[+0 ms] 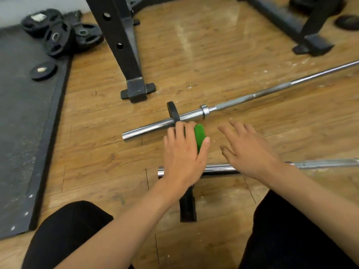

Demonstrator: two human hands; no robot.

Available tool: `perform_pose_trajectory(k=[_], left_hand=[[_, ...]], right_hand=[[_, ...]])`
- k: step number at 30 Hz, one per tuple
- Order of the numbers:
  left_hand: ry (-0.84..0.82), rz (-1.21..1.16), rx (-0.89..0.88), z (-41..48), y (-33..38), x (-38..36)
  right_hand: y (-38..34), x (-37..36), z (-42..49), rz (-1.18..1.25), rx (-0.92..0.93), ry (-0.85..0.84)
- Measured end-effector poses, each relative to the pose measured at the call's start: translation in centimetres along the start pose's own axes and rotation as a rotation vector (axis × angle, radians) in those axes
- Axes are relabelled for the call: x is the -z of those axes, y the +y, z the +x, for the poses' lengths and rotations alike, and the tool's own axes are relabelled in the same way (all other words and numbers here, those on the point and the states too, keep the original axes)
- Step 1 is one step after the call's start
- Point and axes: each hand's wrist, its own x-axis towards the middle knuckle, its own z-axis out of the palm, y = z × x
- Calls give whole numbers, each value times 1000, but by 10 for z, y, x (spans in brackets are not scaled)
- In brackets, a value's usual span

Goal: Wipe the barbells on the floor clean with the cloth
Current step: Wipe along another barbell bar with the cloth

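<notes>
At left mat (23,133), far barbell (147,130) behind near barbell (320,163), rack (124,45) beyond

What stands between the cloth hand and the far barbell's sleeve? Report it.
Nothing visible: the left hand, gripping the green cloth, reaches the far barbell sleeve. A black weight plate sits on that sleeve by the fingers and may interrupt wiping.

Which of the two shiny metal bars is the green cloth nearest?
The farther chrome barbell, the one carrying a small black disc: the left hand holds the green cloth right beside its sleeve. The nearer chrome barbell lies back under both wrists.
</notes>
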Motion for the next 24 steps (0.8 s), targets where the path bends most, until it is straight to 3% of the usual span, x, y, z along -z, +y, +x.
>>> perform_pose_trajectory(k=[8,14,16,21,24], left_hand=[[-157,102,-66,-30,71,-64],[-201,135,66,-54,64,-142],[-218,178,97,-57,54,-160],[-245,248,97,-57,41,-173],[-269,265,105,-61,35,-168]], right_hand=[[108,19,-20,-90,54,-221],[146,-51,-27,-31,63,-339],[147,-81,-32,-30,61,-295],[144,-131,-29,177,117,10],[133,-144,-18,252,225,34]])
